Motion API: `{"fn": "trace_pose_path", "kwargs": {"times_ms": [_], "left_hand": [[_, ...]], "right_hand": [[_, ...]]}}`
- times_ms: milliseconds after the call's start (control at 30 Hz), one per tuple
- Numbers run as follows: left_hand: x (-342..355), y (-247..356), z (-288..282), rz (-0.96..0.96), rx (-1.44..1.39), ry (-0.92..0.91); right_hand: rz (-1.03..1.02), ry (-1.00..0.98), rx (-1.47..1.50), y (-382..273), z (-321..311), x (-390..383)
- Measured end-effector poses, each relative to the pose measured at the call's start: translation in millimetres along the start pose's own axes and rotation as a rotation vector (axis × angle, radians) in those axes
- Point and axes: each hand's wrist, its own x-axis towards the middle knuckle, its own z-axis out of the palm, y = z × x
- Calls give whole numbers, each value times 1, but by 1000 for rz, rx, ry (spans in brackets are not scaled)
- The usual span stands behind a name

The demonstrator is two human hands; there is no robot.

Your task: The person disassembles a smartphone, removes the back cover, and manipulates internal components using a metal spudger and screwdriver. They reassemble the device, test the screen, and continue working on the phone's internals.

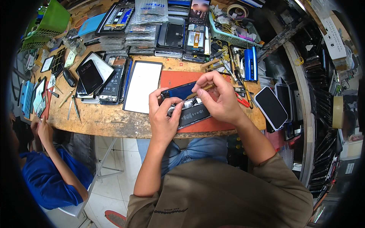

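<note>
Two hands (164,117) (219,97) at opened phone (194,115), near table edge (102,132).

Wears a loose, dark olive-brown shirt (228,193), with the short left sleeve (141,209) and right sleeve (279,173) ending near the elbows. Bears 1 slightly curved band of dark print (171,211) toward the left of the front, with 1 smaller line of lettering just above. Shows faded blue jeans (194,154), creased across the lap, and 2 bare forearms running to an ungloved left hand (164,119) and right hand (220,99).
</note>
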Motion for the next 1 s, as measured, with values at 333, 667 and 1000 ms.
{"fn": "trace_pose_path", "kwargs": {"times_ms": [333, 667, 1000], "left_hand": [[0, 0, 0, 30, 26, 10], [0, -4, 0, 74, 51, 15], [0, -2, 0, 61, 29, 14]], "right_hand": [[20, -47, -48, -6, -1, 0], [8, -59, -75, -5, -2, 0], [-48, -17, -88, -3, 1, 2]]}}
